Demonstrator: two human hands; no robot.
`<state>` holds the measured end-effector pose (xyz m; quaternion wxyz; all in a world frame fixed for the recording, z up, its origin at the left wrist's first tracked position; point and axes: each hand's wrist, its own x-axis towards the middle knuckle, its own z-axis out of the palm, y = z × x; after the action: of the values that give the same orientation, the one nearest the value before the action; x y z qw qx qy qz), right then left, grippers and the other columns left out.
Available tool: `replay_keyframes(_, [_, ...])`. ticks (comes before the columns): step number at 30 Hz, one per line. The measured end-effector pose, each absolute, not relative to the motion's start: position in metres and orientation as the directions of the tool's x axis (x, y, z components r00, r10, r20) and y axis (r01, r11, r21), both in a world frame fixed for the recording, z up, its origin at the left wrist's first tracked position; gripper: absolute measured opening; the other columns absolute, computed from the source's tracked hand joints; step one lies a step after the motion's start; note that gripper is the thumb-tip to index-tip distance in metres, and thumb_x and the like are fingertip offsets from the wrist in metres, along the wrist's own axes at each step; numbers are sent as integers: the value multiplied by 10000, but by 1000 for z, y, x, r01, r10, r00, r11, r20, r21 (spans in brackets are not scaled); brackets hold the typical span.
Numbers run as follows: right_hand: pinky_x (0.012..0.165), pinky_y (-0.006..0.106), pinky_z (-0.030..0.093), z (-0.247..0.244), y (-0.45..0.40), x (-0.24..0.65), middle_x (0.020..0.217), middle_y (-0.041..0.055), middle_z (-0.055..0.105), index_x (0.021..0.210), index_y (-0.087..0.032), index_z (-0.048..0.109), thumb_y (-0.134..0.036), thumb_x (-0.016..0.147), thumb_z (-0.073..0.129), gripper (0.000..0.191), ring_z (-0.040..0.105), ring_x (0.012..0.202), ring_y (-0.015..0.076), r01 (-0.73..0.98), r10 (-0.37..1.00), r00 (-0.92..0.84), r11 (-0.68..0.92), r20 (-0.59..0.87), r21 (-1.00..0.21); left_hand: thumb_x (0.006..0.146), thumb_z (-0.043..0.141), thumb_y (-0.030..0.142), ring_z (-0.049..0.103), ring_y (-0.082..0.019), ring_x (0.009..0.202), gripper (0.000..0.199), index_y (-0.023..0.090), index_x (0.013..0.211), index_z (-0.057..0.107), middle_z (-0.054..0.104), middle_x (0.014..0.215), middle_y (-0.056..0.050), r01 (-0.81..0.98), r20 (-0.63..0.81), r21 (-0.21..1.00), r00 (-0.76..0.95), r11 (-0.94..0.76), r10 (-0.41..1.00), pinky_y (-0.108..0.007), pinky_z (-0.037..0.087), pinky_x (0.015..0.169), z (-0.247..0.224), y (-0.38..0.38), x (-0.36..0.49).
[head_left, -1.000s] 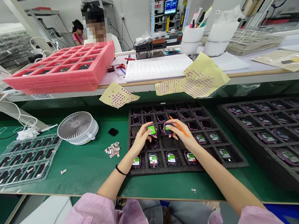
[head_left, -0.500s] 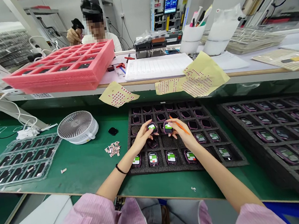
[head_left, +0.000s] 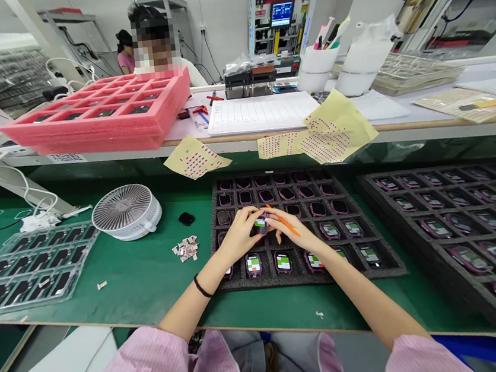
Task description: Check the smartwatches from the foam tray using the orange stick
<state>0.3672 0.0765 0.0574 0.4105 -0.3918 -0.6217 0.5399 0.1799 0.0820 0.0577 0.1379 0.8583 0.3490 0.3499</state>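
Note:
Over the middle of the black foam tray [head_left: 390, 262], a smartwatch body [head_left: 260, 225] with a lit green and white screen is pinched between both hands. My left hand [head_left: 241, 232] grips its left side, fingers curled over the top and thumb below. Against its right edge press the fingertips of my right hand [head_left: 295, 228]. That same hand also holds a thin orange stick [head_left: 284, 221], slanting across its back. Watch bodies fill many compartments around the hands, such as a lit one [head_left: 282, 261] in the front row. The fingers partly cover the held watch.
A second foam tray [head_left: 410, 251] of watches lies right. Leftward are a white fan [head_left: 126, 212], a black watch piece [head_left: 186, 218], small paper-like strips [head_left: 186, 249] and a clear plastic tray [head_left: 73, 284]. A shelf with a pink foam tray [head_left: 103, 134] spans the back; a person sits behind.
My hands have come together. Half a second ago each held a separate lit piece; now a single lit screen shows between them. The orange stick has shifted left with my right hand.

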Motion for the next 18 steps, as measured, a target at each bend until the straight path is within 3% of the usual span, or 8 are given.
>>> replay_keyframes(4, [490, 224, 510, 60, 76, 367, 979, 43, 646, 1257, -243, 570, -389, 807, 640, 478, 548, 553, 82, 72, 931, -350, 135, 102, -988, 787, 631, 144, 519, -281, 1104, 468, 190, 1237, 513, 562, 1202, -121, 570, 496, 423, 505, -705, 706, -475, 444, 928, 58, 81, 178])
replay_keyframes(7, [729, 278, 545, 67, 75, 368, 989, 32, 670, 1228, -267, 595, -329, 784, 681, 456, 633, 834, 152, -1, 924, -364, 121, 113, -993, 784, 666, 232, 534, -274, 1081, 426, 203, 1195, 557, 605, 1160, -113, 518, 574, 465, 441, -718, 690, -458, 430, 930, 62, 78, 178])
replay_keyframes(10, [946, 371, 471, 72, 74, 369, 1045, 38, 686, 1176, -266, 632, -313, 777, 694, 406, 627, 996, 187, -95, 893, -440, 55, 91, -994, 757, 708, 311, 542, -267, 1068, 441, 216, 1171, 588, 634, 1120, -104, 437, 624, 530, 379, -726, 684, -446, 414, 945, 66, 75, 179])
replay_keyframes(18, [920, 345, 446, 81, 71, 369, 997, 33, 709, 1017, -250, 693, -269, 697, 751, 326, 635, 976, 189, -215, 890, -456, -113, -3, -970, 743, 726, 301, 558, -256, 1077, 462, 226, 1178, 589, 655, 1141, -98, 372, 660, 522, 393, -767, 640, -434, 413, 949, 67, 74, 180])
